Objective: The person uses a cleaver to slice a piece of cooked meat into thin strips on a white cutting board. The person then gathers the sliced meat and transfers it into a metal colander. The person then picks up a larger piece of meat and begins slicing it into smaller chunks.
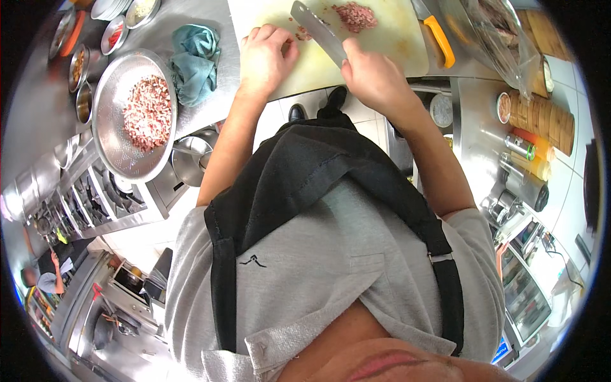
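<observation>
My right hand (374, 76) grips a cleaver (317, 33), whose wide steel blade points up and to the left over the cutting board (401, 38). On the board's left part rests my left hand (267, 55), fingers curled; whether anything is under them is hidden. A few chopped meat bits (302, 33) lie between that hand and the blade. Beyond the cleaver is a small heap of chopped reddish meat (355, 16). Left of the board, a perforated metal colander (107, 100) holds a larger amount of diced meat (148, 114).
A teal cloth (194, 64) lies between colander and board. Right of the board is a yellow-handled knife (439, 40), then a clear plastic bag (518, 57). Small bowls, one with red pieces (113, 37), stand far left. Another person (45, 277) is at lower left.
</observation>
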A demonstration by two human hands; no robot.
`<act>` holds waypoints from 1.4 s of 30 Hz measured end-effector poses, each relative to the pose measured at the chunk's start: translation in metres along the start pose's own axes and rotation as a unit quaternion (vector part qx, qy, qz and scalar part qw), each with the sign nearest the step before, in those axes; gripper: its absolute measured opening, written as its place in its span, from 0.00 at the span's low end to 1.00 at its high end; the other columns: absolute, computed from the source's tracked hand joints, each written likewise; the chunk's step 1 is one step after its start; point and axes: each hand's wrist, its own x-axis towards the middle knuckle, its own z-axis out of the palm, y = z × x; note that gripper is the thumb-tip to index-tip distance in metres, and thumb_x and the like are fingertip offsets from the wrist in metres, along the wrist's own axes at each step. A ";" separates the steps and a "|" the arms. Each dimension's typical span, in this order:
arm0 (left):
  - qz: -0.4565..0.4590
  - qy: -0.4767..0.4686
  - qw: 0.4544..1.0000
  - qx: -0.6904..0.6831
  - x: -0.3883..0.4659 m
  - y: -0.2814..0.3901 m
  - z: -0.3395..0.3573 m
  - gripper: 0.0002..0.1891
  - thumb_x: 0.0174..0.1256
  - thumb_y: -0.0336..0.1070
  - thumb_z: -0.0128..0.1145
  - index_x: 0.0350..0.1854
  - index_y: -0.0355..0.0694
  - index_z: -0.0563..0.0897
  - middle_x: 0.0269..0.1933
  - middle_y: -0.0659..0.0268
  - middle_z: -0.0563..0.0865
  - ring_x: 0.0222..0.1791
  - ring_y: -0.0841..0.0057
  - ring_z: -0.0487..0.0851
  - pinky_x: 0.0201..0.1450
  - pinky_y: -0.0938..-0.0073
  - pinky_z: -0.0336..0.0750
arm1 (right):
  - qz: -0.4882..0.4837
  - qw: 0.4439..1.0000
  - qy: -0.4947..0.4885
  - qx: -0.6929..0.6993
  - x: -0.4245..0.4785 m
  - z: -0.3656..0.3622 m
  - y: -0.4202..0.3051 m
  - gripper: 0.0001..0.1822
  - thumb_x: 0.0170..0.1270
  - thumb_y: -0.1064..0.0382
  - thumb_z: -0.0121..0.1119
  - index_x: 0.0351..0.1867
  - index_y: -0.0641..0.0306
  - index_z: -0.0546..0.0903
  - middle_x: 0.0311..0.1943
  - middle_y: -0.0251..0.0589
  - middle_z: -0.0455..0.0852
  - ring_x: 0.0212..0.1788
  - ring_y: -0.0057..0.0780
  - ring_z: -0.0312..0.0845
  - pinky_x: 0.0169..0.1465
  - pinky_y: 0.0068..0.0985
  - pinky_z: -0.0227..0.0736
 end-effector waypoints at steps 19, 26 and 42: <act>-0.014 0.014 0.998 0.051 -0.010 -0.004 -0.012 0.10 0.54 0.39 0.70 0.38 0.49 0.87 0.43 0.68 0.87 0.48 0.64 0.84 0.52 0.58 0.73 | -0.014 0.997 -0.021 0.068 0.006 0.016 0.006 0.14 0.71 0.58 0.50 0.49 0.67 0.72 0.34 0.63 0.85 0.41 0.64 0.83 0.47 0.53 0.74; -0.023 0.000 0.998 0.065 -0.015 -0.004 -0.019 0.09 0.57 0.40 0.70 0.39 0.50 0.88 0.47 0.68 0.88 0.49 0.64 0.84 0.52 0.57 0.75 | 0.037 0.988 0.016 0.148 0.027 0.014 0.042 0.18 0.72 0.56 0.53 0.54 0.67 0.73 0.36 0.60 0.85 0.37 0.52 0.83 0.46 0.44 0.76; 0.023 -0.041 0.998 -0.038 0.040 0.026 0.023 0.14 0.60 0.43 0.68 0.48 0.48 0.88 0.50 0.64 0.86 0.54 0.61 0.82 0.57 0.55 0.73 | 0.126 0.982 0.135 0.050 -0.025 -0.055 0.079 0.25 0.71 0.55 0.58 0.68 0.54 0.75 0.52 0.52 0.88 0.49 0.45 0.86 0.53 0.33 0.76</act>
